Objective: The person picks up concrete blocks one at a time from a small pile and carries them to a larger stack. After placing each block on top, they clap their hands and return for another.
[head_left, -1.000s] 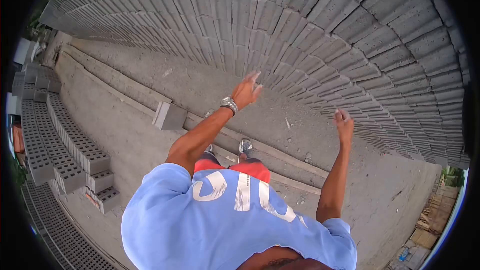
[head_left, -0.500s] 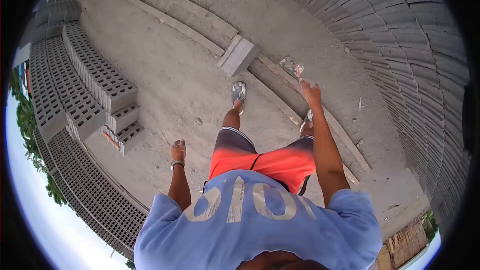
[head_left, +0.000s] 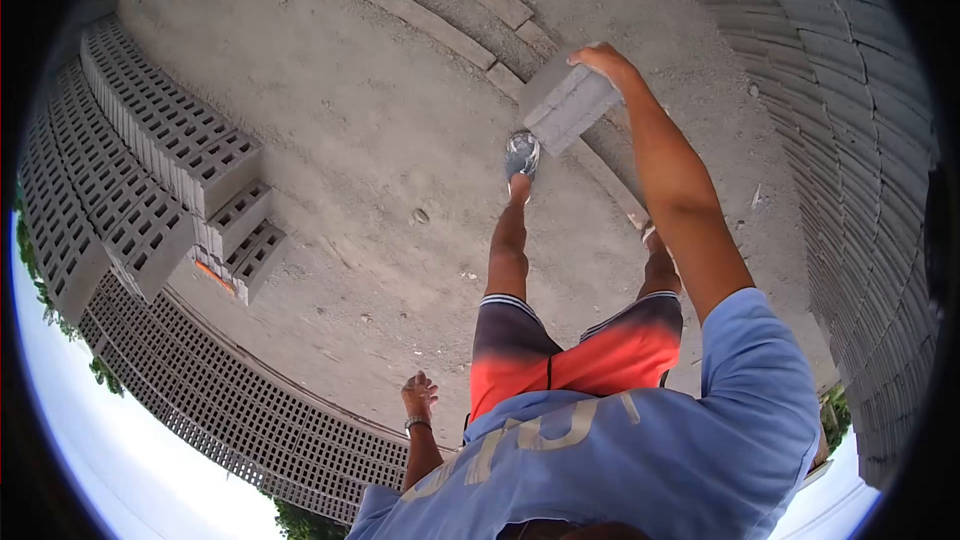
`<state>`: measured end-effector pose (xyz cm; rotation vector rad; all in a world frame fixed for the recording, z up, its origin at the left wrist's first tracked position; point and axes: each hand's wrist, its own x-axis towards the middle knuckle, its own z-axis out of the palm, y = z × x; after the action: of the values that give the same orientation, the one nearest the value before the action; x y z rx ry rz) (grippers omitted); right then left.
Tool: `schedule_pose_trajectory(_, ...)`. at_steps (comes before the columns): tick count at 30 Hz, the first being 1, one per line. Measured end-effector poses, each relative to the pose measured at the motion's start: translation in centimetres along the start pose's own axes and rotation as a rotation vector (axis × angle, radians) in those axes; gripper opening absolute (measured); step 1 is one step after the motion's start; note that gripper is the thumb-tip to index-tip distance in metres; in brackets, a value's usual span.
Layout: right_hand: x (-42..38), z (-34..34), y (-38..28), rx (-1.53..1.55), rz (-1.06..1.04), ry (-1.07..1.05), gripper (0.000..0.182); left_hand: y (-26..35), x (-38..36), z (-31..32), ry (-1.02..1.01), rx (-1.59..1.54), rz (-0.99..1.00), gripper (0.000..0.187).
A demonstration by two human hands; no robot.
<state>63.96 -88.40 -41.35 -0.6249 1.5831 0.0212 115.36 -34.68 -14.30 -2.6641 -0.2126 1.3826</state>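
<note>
A grey concrete block point(head_left: 575, 112) is just beyond my left foot, over the wooden planks. My right hand point(head_left: 602, 62) grips its far upper edge, the fingers bent over the side. Whether the block touches the planks is hard to tell. My left hand point(head_left: 419, 397), with a watch at the wrist, hangs low at my side with its fingers apart and nothing in it.
Stacks of hollow concrete blocks point(head_left: 150, 155) stand at the left, and a long low row point(head_left: 250, 415) curves below them. On the right rises a tall wall of stacked blocks point(head_left: 850, 170). Long planks point(head_left: 400, 5) lie on the dusty ground.
My right hand has reached forward from beside the planks and taken hold of the block. My left hand has moved down and right in view, its fingers now spread. The view has shifted.
</note>
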Motion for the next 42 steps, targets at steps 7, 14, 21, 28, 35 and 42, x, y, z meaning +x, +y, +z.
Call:
schedule_pose_trajectory(7, -7.9, 4.7, 6.2, 0.14, 0.007, 0.359, 0.072, 19.0, 5.0, 11.8, -0.194, -0.207, 0.481, 0.056)
schedule_pose_trajectory(14, -20.8, 4.4, 10.2, -0.081, 0.005, 0.347, 0.083, 28.7, -4.2, 29.6, -0.85, 0.025, 0.055, 0.09)
schedule_pose_trajectory(21, -48.1, -4.7, 10.5, -0.215, -0.051, 0.447, 0.074, 17.7, -27.1, 36.4, -1.443, -0.335, 0.059, 0.07)
schedule_pose_trajectory(28, -76.3, -5.7, 14.0, -0.409, -0.185, 1.092, 0.065, 12.2, -47.7, 36.0, -1.702, 0.041, 0.317, 0.069)
schedule_pose_trajectory(35, -93.4, -7.8, 20.0, -0.632, -0.517, 1.873, 0.07, 8.0, -72.3, 41.9, -1.929, 0.061, 1.305, 0.059)
schedule_pose_trajectory(42, -103.1, -18.5, 24.3, -0.645, -0.607, 2.324, 0.066, 4.9, -96.2, 44.6, -2.213, -0.002, 1.726, 0.057)
